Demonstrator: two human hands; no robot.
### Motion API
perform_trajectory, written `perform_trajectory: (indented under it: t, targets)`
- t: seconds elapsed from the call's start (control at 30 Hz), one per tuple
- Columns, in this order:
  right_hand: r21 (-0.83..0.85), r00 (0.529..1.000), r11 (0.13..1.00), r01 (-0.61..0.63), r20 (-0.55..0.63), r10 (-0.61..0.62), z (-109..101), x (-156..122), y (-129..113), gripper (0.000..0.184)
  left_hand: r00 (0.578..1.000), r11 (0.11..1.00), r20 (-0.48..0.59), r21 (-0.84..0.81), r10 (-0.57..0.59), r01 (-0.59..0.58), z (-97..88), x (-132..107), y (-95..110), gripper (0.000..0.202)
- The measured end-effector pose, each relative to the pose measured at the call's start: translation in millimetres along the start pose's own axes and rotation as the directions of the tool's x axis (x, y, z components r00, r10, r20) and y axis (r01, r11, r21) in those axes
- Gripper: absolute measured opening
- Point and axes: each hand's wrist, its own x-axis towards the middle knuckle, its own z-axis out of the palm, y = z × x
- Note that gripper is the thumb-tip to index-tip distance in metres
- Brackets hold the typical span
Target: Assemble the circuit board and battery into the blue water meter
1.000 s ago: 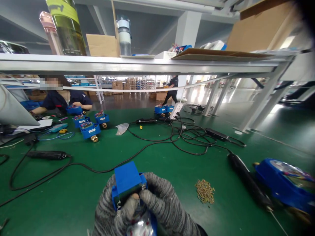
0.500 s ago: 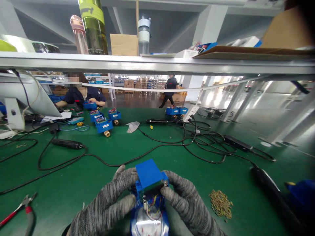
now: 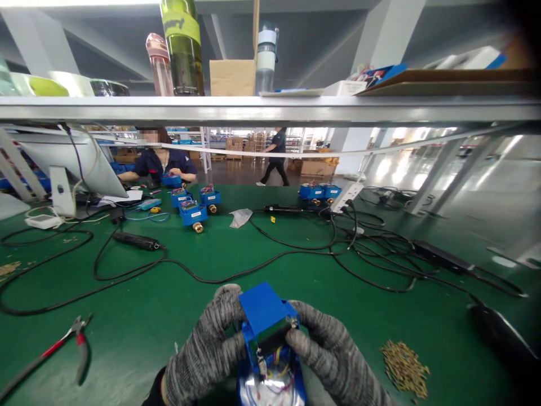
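Note:
Both of my hands wear grey knitted gloves and grip the upper part of a blue plastic housing (image 3: 264, 307) with a flat blue flap. My left hand (image 3: 207, 341) wraps its left side, thumb against the near edge. On the right side, my right hand (image 3: 333, 352) pinches the edge between thumb and fingers. Below the flap, thin coloured wires (image 3: 276, 355) run out of a dark opening. Clear shiny film or a transparent cover (image 3: 273, 389) shows on the housing's lower part, which the frame cuts off.
Red-handled cutters (image 3: 78, 338) lie at left, a pile of small screws (image 3: 404, 369) at right. Black cables (image 3: 236, 276) and a black electric screwdriver (image 3: 137, 241) cross the green table. Blue units with brass fittings (image 3: 193, 214) stand farther back. A shelf (image 3: 270, 110) spans above; a co-worker (image 3: 163, 160) sits opposite.
The view has turned left, so the table things sit farther right. My left fingers have drawn in closer around the housing. A person in the background has walked left.

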Motion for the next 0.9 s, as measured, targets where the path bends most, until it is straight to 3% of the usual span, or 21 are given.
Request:
perform_trajectory:
  t: [0.17, 0.33, 0.43, 0.6, 0.77, 0.9]
  targets:
    - [-0.036, 0.997, 0.999, 0.033, -0.070, -0.035, 0.8, -0.9, 0.5, 0.025, 0.996, 1.000, -0.087, 0.003, 0.007, -0.007, 6.5, -1.2, -3.6, 0.034]
    - [-0.055, 0.989, 0.998, -0.025, -0.145, 0.017, -2.6, 1.6, 3.3, 0.030, 0.998, 0.998, 0.039, -0.039, -0.045, 0.047, 3.7, 4.9, 6.4, 0.024]
    - [-0.064, 0.992, 0.997, -0.045, -0.118, 0.037, -5.6, 3.9, 2.2, 0.033, 0.996, 0.993, 0.062, -0.093, -0.066, 0.072, -1.3, -1.8, 4.8, 0.024]
    - [-0.089, 0.988, 0.991, -0.098, -0.130, 0.086, -10.9, 4.7, 1.0, 0.038, 0.991, 0.976, 0.010, -0.172, -0.133, 0.133, -7.1, -17.7, -1.8, 0.033]
    - [-0.060, 0.993, 0.995, -0.078, -0.098, 0.072, -11.5, 4.4, 0.2, 0.035, 0.992, 0.987, 0.091, -0.126, -0.084, 0.095, 0.0, -6.4, 14.4, 0.030]
    - [-0.024, 0.997, 0.997, -0.074, -0.016, 0.074, -10.7, 5.3, -2.5, 0.033, 0.994, 0.983, 0.102, -0.173, -0.048, 0.065, 7.9, 0.4, 26.8, 0.041]
